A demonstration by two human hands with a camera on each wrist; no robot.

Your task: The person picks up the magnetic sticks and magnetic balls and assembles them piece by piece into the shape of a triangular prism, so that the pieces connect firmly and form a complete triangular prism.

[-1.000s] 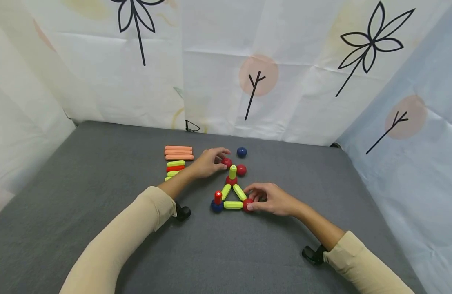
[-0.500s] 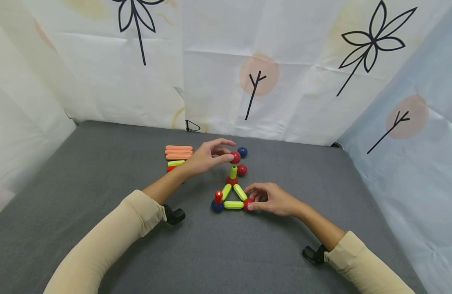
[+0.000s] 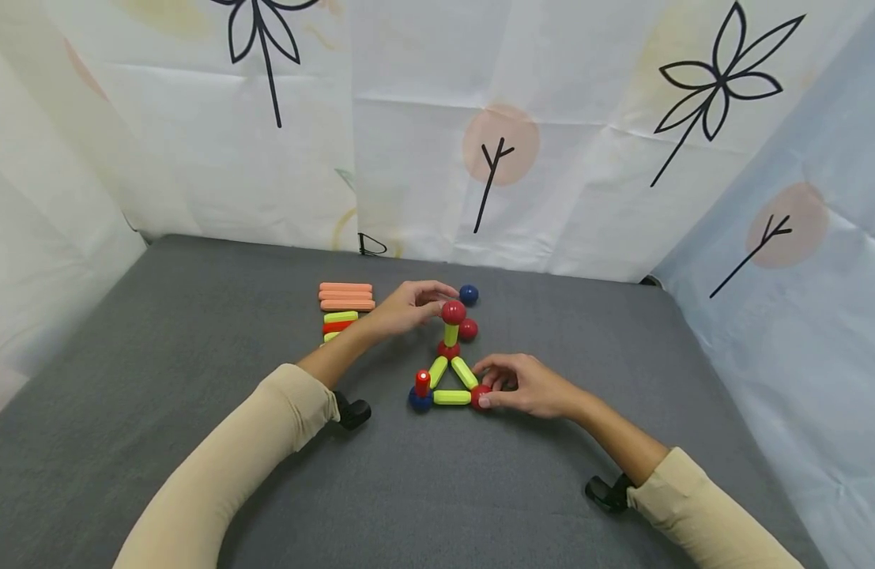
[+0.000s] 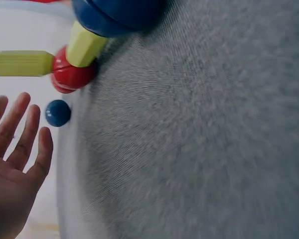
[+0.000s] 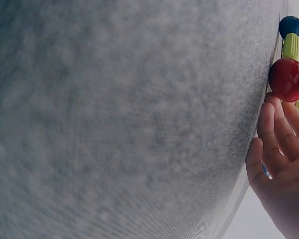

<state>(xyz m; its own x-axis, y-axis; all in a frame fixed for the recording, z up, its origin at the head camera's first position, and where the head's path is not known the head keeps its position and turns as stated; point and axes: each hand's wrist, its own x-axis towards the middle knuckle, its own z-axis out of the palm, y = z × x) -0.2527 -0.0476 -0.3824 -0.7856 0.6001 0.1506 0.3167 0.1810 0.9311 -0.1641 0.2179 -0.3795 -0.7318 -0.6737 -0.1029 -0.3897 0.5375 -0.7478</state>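
Note:
A triangle of yellow-green rods (image 3: 452,397) lies flat, joined by balls at its corners. From its far corner ball (image 3: 447,350) a yellow-green rod (image 3: 450,335) stands upright, topped by a red ball (image 3: 454,312). My left hand (image 3: 409,308) is just behind and left of this top ball; its fingers look straight and spread in the left wrist view. My right hand (image 3: 526,385) pinches the red ball (image 5: 286,79) at the right corner between thumb and fingers. A short red rod (image 3: 423,382) stands on the blue ball (image 3: 420,399) at the left corner.
Behind the triangle lie a loose red ball (image 3: 469,329) and a blue ball (image 3: 469,295). Several orange rods (image 3: 347,296) are lined up at the back left, with yellow-green and red rods (image 3: 340,325) partly hidden by the left forearm. A printed cloth hangs behind the grey table.
My left hand has lifted a red ball from the table and set it on top of the upright rod, then drawn back slightly left. The right hand stays where it was.

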